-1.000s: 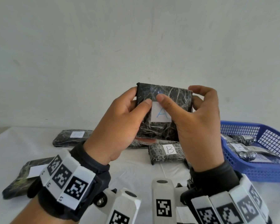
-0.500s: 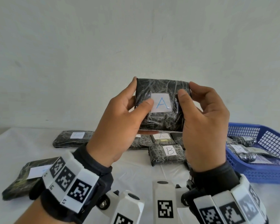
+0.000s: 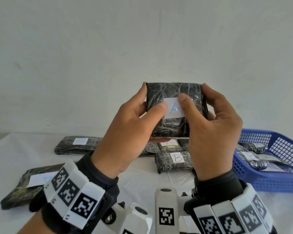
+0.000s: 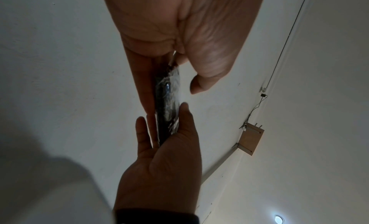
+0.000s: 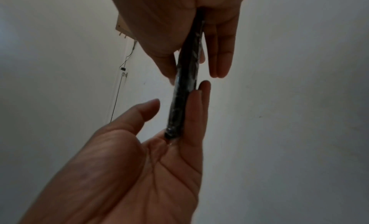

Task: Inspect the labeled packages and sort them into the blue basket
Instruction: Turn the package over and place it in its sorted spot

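Black plastic wrap covers the package A, which both hands hold up in front of the white wall, above the table. The left hand pinches its left side, thumb on the front beside the white label and fingers behind. The right hand pinches the right side in the same way, its thumb partly covering the label. In the wrist views the package looks thin, seen from its edge. On the table under it lie a package marked B and another marked A. Two more wrapped packages lie at 9 o'clock and at 8 o'clock. The blue basket stands at 3 o'clock with several packages inside.
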